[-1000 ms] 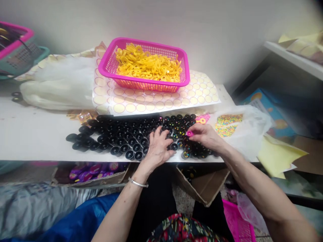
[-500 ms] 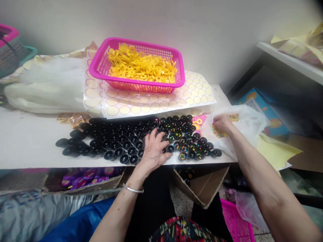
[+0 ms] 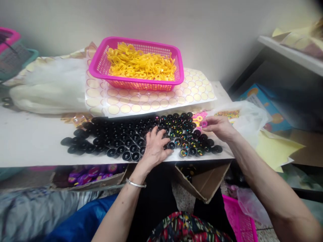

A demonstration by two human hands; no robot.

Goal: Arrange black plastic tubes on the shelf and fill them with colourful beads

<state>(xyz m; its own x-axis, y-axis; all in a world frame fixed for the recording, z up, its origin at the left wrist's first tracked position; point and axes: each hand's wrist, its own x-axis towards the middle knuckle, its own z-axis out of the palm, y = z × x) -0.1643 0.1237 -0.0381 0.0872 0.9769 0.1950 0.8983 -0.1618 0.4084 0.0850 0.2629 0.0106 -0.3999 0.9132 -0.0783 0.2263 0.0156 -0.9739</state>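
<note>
Several small black cups (image 3: 118,137) stand packed together on the white table (image 3: 32,141); those at the right (image 3: 185,134) hold coloured beads. My left hand (image 3: 155,148) rests flat on the cups near the front edge, fingers spread. My right hand (image 3: 219,127) is at the right end of the cups, pinching a small pink scoop (image 3: 204,123). Just behind it lies a clear plastic bag of coloured beads (image 3: 232,114).
A pink basket of yellow rings (image 3: 141,64) sits on sheets of round stickers (image 3: 151,101) at the back. A white plastic bag (image 3: 50,87) lies at the left. Open cardboard boxes (image 3: 204,181) stand under the table edge. A shelf (image 3: 290,53) is at the right.
My right hand went from the cups to the bead bag and has come back over the cups with the pink scoop. My left hand has stayed on the cups.
</note>
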